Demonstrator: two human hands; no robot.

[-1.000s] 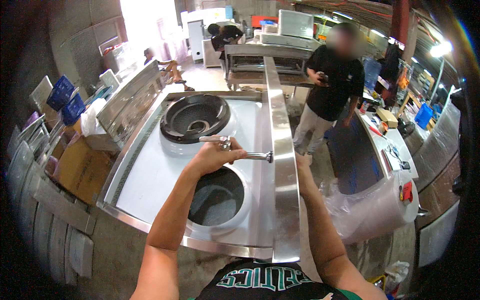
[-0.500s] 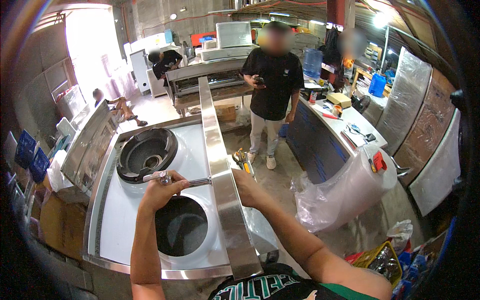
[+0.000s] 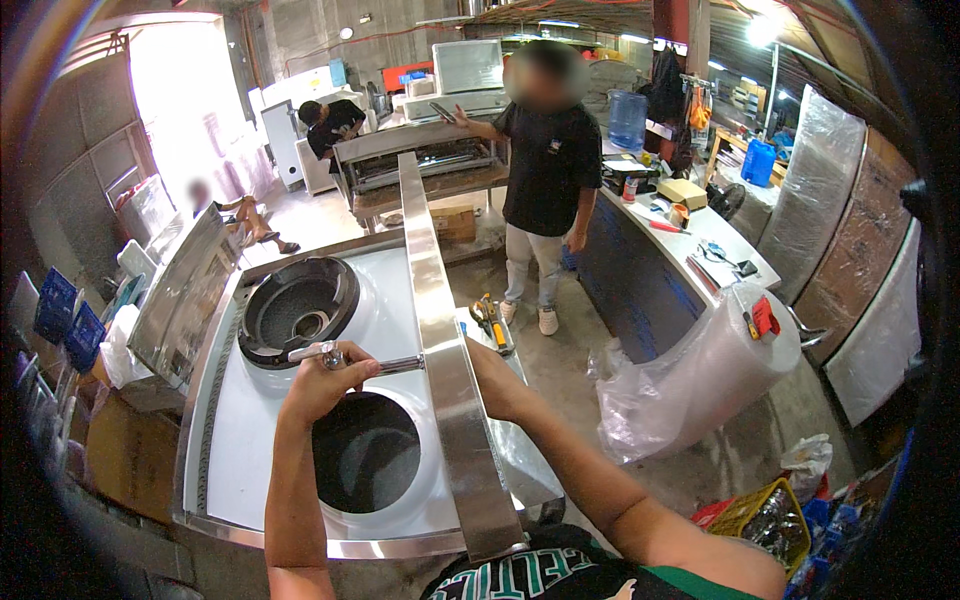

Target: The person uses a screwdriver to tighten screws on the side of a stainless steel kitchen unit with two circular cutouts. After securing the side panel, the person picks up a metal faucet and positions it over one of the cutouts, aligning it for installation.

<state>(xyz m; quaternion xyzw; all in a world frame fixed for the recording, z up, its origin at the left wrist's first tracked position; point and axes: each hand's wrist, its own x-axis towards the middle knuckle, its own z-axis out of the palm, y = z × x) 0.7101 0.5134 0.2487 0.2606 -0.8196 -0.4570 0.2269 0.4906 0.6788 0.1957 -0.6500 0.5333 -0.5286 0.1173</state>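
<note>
A slim metal faucet pipe (image 3: 385, 366) runs level from the upright steel back panel (image 3: 440, 330) out over the white stove top (image 3: 245, 440), ending at a chrome fitting (image 3: 325, 353) with a short white spout tip. It sits between the two round burner wells, the dark cast one (image 3: 297, 310) beyond the fingers and the empty black opening (image 3: 365, 450) just below them. The left hand (image 3: 322, 385) is curled closed around the fitting end of the pipe, knuckles up, forearm rising straight from the lower edge. The right hand (image 3: 490, 375) reaches behind the steel panel opposite the pipe's root; its fingers are hidden, so their state cannot be told. Yellow-handled pliers (image 3: 492, 322) lie on the ledge just past that hand.
</note>
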